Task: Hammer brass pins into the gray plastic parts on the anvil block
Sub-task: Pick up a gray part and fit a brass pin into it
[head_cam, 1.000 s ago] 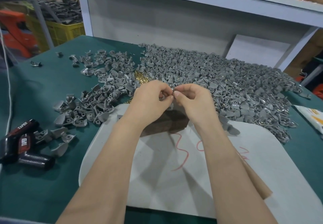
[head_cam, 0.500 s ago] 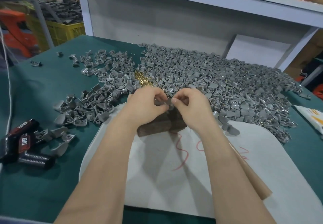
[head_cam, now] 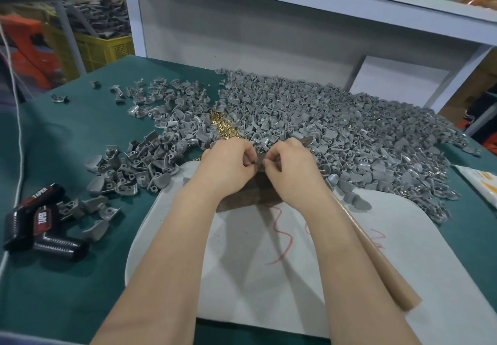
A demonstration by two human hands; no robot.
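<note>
Green bench — fingers of left hand and right hand pinch a small gray part.

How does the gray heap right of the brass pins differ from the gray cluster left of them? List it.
The right heap is dense and wide; the left cluster is small, with green mat showing between pieces. Brass glints dot the right heap; none show plainly in the left cluster. Both are gray plastic parts on the mat.
</note>
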